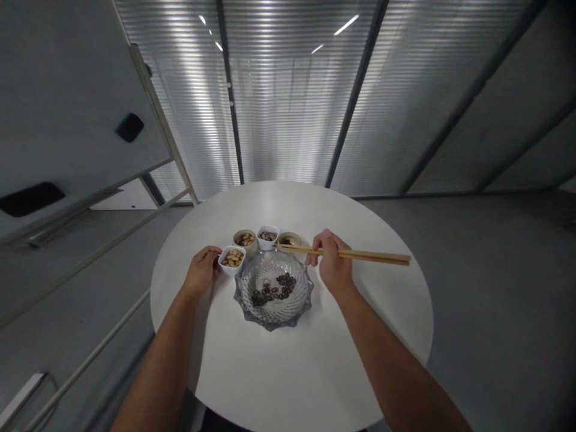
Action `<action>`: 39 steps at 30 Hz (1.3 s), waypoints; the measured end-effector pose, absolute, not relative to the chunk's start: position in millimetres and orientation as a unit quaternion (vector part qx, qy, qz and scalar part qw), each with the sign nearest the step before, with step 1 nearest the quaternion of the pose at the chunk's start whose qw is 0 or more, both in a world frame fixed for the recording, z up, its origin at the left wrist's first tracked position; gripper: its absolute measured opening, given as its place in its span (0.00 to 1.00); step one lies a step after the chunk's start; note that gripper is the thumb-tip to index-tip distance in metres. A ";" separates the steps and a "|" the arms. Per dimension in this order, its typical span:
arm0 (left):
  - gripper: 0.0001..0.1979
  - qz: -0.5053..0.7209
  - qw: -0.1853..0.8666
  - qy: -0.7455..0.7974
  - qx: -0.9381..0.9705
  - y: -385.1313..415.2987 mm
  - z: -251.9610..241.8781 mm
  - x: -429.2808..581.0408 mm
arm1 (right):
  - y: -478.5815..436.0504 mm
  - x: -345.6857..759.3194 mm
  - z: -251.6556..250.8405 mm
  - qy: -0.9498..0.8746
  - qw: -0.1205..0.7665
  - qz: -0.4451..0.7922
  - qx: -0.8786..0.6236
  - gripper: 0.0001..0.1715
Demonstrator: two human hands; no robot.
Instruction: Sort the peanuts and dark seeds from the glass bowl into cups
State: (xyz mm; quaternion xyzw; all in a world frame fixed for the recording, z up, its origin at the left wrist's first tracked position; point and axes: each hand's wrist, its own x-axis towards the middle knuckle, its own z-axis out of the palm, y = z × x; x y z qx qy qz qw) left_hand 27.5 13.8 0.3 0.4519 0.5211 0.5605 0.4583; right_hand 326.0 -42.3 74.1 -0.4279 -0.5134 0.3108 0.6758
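1. Forearms (164,366), both bare, entering from the lower edge and converging on the table.
2. Right hand (330,263), fingers closed around wooden chopsticks (351,252); pair held together, tips not visibly apart.
3. Long axis of the chopsticks nearly level across the view, slightly tilted; tips pointing toward the left hand, past the far rim of the dish, just beside a small round bowl (288,239); contact with that bowl impossible to tell.
4. Left hand (202,271), fingers curled against the side of a white square bowl (233,260) filled with peanuts; firmness of hold impossible to tell. Left hand nearer this bowl; right hand nearer the chopstick tips and the small round bowl.
5. Glass dish (274,324), cut pattern and scalloped blue-grey rim, between both hands, holding dark beans (272,290) in a loose cluster.
6. Beige round bowl (245,241) of pale nuts and white square bowl (267,236) of dark pieces, in a row beyond the dish, close together.
7. Round white table (360,336) beneath all dishes and both hands.
8. Grey floor (486,282) around the table.
9. Ribbed translucent wall panels (288,102) with dark uprights, farthest from the hands; grey panel with black handles (76,114) at upper left.
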 end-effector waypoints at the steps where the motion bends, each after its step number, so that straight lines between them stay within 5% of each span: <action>1: 0.10 0.563 0.456 0.519 0.454 14.1 -0.1 27.5 | -40.9 329.8 75.5 -0.506 0.686 0.290 -0.435 0.30; 13: 0.09 0.560 0.443 0.528 0.460 13.4 -0.6 27.7 | -41.1 341.7 78.7 -0.530 0.679 0.279 -0.425 0.23; 26: 0.11 0.559 0.451 0.528 0.453 10.0 7.8 31.4 | -42.5 332.6 62.1 -0.648 0.451 0.471 -0.393 0.26; 39: 0.11 0.555 0.453 0.529 0.455 13.0 3.3 29.9 | -45.2 329.6 60.6 -0.671 0.392 0.475 -0.413 0.24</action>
